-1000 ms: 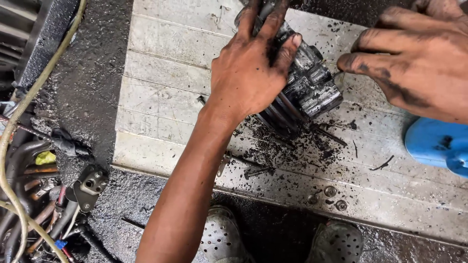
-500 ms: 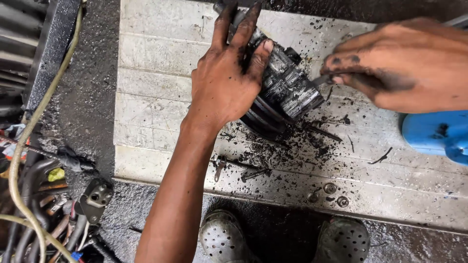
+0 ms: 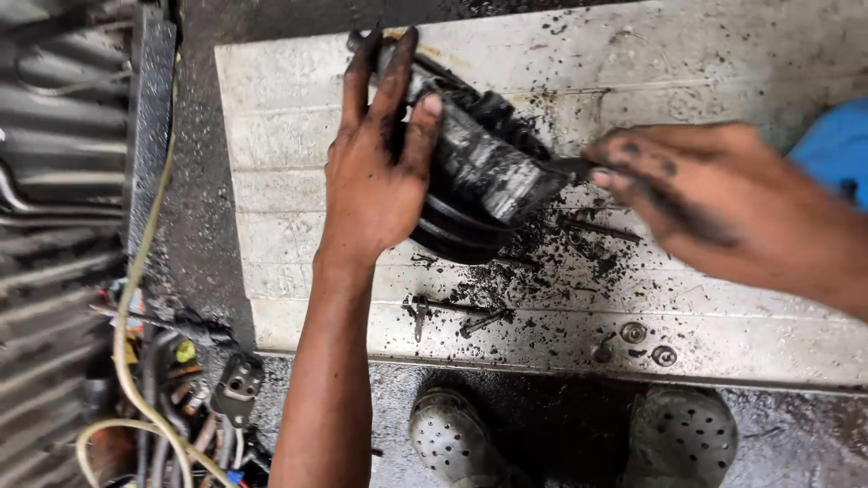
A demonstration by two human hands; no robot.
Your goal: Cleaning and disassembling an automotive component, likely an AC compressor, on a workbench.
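Nearest the camera, two perforated grey clogs stand on the dark floor below a white ribbed board. A bundle of cables lies at the lower left. On the board's near edge sit washers and loose bolts among black grit. Farther up, the left hand grips a greasy black engine part resting on the board, fingers spread over its left side. The right hand pinches a thin dark tool against the part's right end.

No packages, labels, signs or screens in view
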